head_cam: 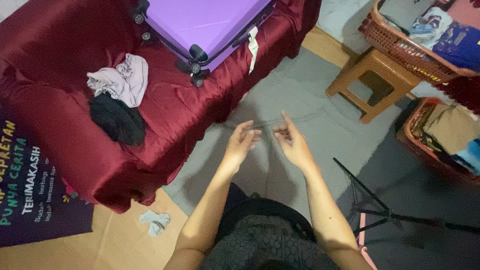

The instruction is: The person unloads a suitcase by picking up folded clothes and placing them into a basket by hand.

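Note:
My left hand [241, 142] and my right hand [292, 140] are raised side by side over a grey floor mat [300, 100], a small gap between them. The left hand's fingers are loosely curled and point toward the right hand. On the right hand the index finger sticks up and the other fingers are bent inward. I see nothing held in either hand. Both forearms are bare, and my lap in dark patterned cloth [260, 240] shows below them.
A dark red covered sofa [75, 130] on the left carries a purple wheeled suitcase [205, 25], a pale garment [122, 80] and a black one [117, 120]. A brown plastic stool [372, 75], two orange laundry baskets [400, 47] [425, 150], a black tripod [385, 212] and a small rag [155, 221] lie around.

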